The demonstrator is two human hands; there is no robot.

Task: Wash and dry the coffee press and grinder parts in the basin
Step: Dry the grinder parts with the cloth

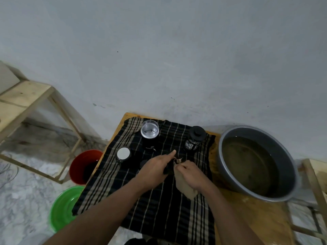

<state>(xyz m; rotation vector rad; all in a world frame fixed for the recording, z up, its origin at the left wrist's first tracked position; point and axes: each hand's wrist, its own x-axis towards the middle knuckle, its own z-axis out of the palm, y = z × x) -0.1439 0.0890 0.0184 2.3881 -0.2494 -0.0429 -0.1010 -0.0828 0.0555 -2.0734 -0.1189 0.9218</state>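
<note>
My left hand (156, 167) grips a small black part (169, 169) over the striped cloth, index finger stretched out. My right hand (192, 171) holds a beige rag (184, 185) pressed against that part. Behind them on the cloth stand the grinder (150, 134) with its clear cap and the black coffee press (194, 138). A round part with a white face (123, 154) lies to the left, and another dark part (143, 163) sits beside my left hand. The grey basin (235, 183) of murky water stands on the right.
The black-and-tan striped cloth (159, 209) covers most of a small wooden table (247, 218). On the floor to the left are a red bucket (77, 167) and a green bowl (62, 207). Wooden frames stand at far left (26, 96) and far right (316, 188).
</note>
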